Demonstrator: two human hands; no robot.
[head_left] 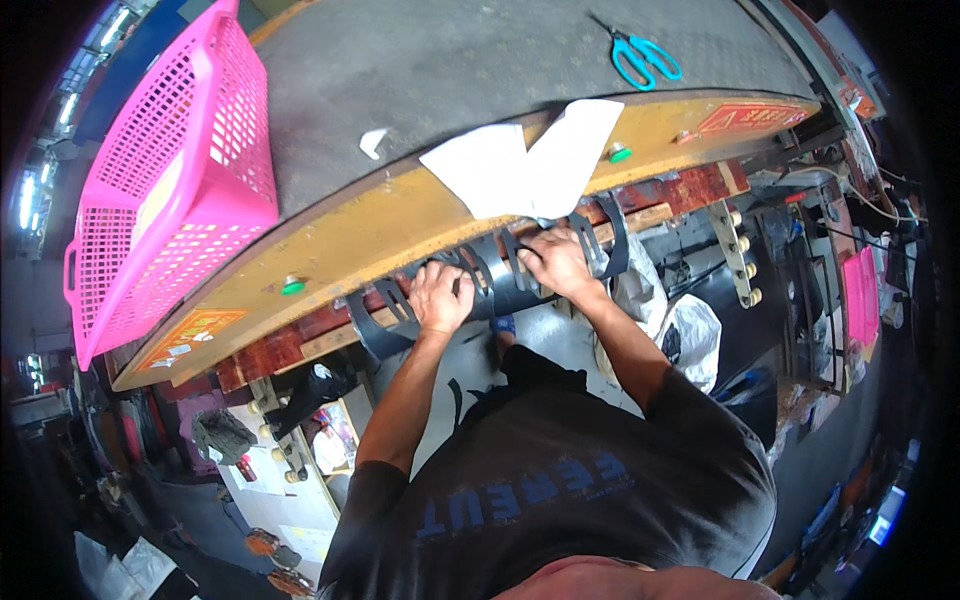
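Observation:
A black flexible sheet with cut-out slots [508, 284] lies across a dark red board below the yellow beam, and its near edge curves downward. My left hand [440, 297] is closed on the sheet left of its middle, fingers bent and thumb toward the right. To the right, my right hand [558, 262] grips the same sheet, its fingertips partly hidden among the slots. Just beyond the hands, white paper sheets [530, 165] hang over the front of the yellow beam [390, 220].
A pink perforated basket [235, 215] stands at the left on the grey top [440, 70]. Scissors with turquoise handles [645, 62] lie at the far right, a white scrap [372, 142] nearer. Green buttons [620, 154] sit on the beam. White plastic bags [690, 335] are below right.

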